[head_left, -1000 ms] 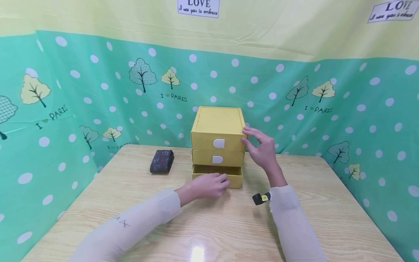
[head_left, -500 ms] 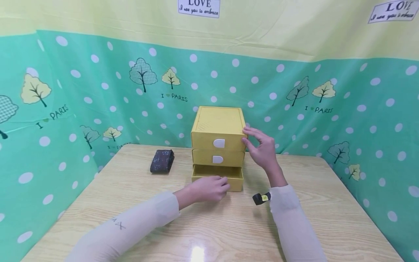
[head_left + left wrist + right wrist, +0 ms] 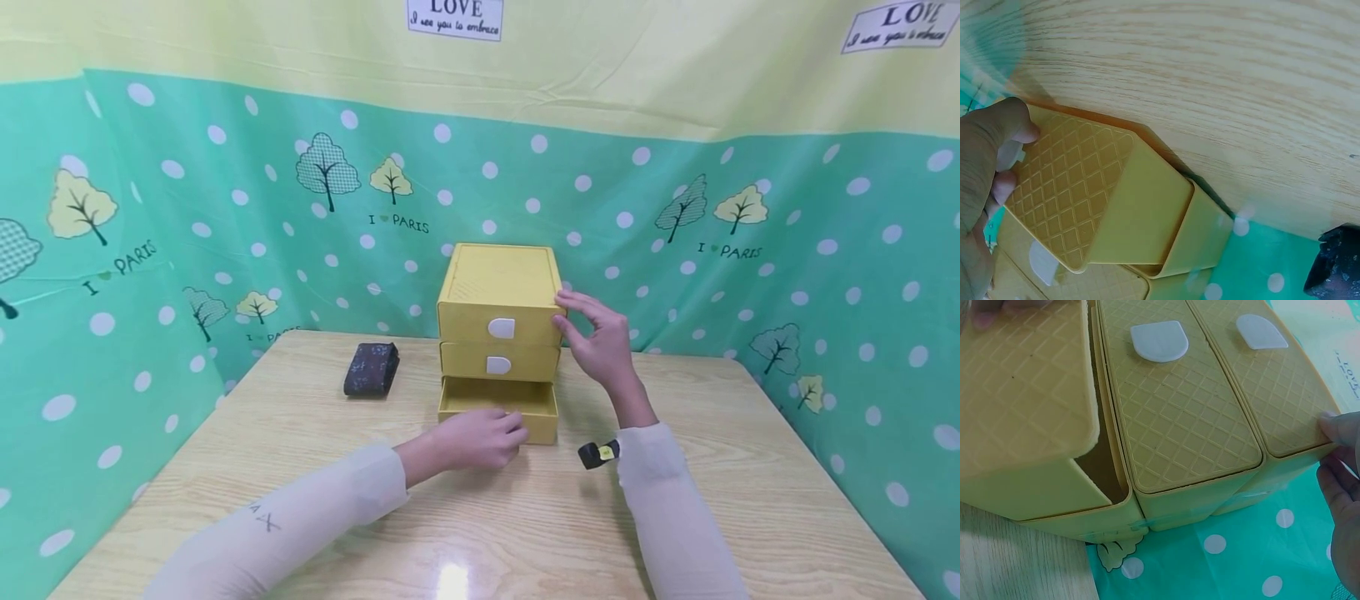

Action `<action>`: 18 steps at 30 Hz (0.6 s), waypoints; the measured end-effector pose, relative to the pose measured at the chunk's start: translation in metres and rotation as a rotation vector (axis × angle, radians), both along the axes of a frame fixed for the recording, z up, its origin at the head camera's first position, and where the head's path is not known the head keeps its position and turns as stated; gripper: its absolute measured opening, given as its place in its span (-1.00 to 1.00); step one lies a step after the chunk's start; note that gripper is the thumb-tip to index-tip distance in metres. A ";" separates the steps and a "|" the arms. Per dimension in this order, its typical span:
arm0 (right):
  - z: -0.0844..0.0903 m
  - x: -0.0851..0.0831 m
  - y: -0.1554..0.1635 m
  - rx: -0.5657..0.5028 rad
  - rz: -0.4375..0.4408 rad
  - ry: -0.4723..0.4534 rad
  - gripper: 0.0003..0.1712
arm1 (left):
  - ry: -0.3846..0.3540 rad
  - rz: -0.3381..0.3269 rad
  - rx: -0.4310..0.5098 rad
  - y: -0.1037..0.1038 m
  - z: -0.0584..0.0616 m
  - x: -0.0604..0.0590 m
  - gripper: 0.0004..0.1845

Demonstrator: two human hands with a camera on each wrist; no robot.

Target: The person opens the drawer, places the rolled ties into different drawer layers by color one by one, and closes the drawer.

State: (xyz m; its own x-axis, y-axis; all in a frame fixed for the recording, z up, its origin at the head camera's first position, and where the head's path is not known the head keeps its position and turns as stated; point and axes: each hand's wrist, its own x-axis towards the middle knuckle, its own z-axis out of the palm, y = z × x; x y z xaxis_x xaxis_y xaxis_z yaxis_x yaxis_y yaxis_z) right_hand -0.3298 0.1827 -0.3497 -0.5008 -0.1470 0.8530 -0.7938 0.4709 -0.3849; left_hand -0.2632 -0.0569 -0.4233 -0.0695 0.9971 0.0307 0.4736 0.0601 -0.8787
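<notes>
A yellow three-drawer box (image 3: 498, 287) stands at the back middle of the wooden table (image 3: 525, 517). Its bottom drawer (image 3: 498, 400) is pulled partly out, and the inside that shows looks empty. My left hand (image 3: 480, 437) grips that drawer's front, fingers curled on its white handle (image 3: 1010, 156), which is mostly hidden. My right hand (image 3: 596, 333) rests its fingertips (image 3: 1341, 434) against the box's upper right front corner, fingers fairly straight. The upper two drawers sit closed, each with a white tab (image 3: 1159, 341).
A dark patterned folded pouch (image 3: 371, 368) lies on the table left of the box. Green dotted cloth walls (image 3: 150, 250) close in the table on three sides. A small black and yellow device (image 3: 598, 453) sits at my right wrist.
The bottom drawer has slid a little further out toward me, with my left hand drawing back along with it. My right hand has stayed at the box's corner.
</notes>
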 end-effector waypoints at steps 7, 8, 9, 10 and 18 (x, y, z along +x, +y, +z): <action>0.000 0.001 0.000 0.002 0.000 -0.001 -0.67 | 0.010 -0.021 0.008 0.000 0.001 0.006 -0.73; 0.000 0.001 0.000 0.002 0.001 -0.001 -0.67 | 0.011 -0.023 0.010 0.000 0.001 0.007 -0.73; 0.000 0.001 0.000 0.003 0.000 -0.001 -0.67 | 0.011 -0.026 0.009 0.000 0.001 0.008 -0.73; 0.000 0.001 0.000 0.003 0.001 -0.001 -0.67 | 0.008 -0.028 0.007 0.000 0.000 0.008 -0.73; 0.001 0.001 0.000 0.005 0.001 0.001 -0.66 | 0.003 -0.031 -0.020 0.000 -0.003 0.014 -0.76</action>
